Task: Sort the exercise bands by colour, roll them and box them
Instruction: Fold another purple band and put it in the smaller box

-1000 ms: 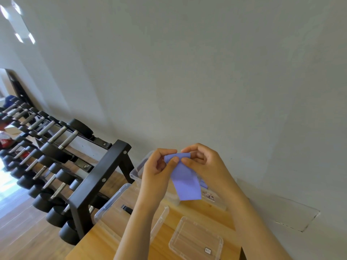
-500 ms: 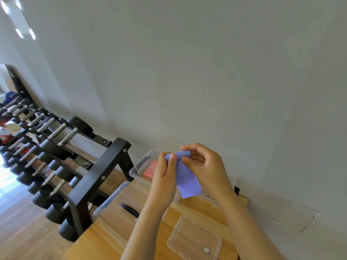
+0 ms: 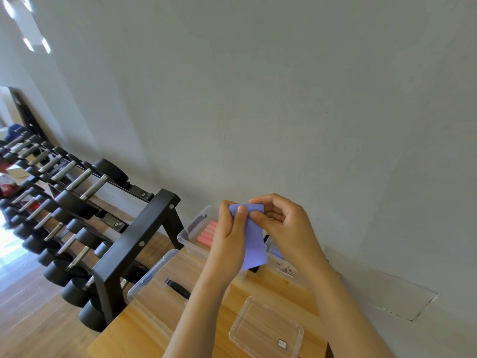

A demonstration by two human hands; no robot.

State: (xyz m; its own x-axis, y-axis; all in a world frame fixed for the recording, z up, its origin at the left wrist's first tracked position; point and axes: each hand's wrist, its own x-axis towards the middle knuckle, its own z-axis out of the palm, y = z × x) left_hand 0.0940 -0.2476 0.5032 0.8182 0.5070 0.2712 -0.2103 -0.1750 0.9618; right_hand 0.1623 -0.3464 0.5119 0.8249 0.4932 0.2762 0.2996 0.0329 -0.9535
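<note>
A purple exercise band (image 3: 251,241) hangs in the air above the table, its top edge rolled over. My left hand (image 3: 228,244) pinches that top edge with thumb and fingers. My right hand (image 3: 286,226) pinches the same edge from the right side. Behind my left hand stands a clear box (image 3: 192,235) holding several rolled pink bands (image 3: 207,233). A second clear box (image 3: 277,257) with something purple inside is mostly hidden behind my right hand.
A large clear box (image 3: 152,288) with a black strap (image 3: 178,288) inside sits on the wooden table (image 3: 271,285). A clear lid (image 3: 265,329) lies near the front. A black dumbbell rack (image 3: 121,254) stands left of the table. A grey wall is close behind.
The hanging part of the purple band has got shorter as the top edge was rolled. Both hands stayed at the band's top, and the view shifted slightly.
</note>
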